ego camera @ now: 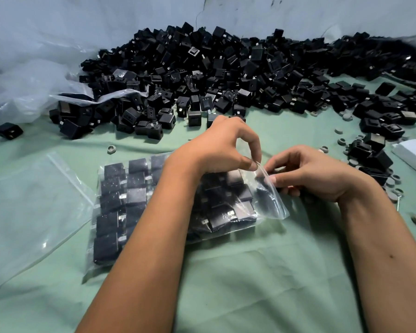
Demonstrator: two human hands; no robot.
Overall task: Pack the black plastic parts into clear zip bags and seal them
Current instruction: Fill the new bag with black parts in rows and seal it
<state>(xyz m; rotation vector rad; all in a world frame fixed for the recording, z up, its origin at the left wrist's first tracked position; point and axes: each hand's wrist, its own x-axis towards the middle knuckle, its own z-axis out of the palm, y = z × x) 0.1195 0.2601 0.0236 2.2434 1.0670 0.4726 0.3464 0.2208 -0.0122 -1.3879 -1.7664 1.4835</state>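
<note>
Bulging zip bag (271, 207) of black parts (135, 195) — mouth pinched by both hands.

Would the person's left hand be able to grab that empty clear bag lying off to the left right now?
Probably not at once: the left hand is pinching the filled zip bag's open edge. Nothing lies between it and the empty bag, though, so after letting go the way looks free.
</note>
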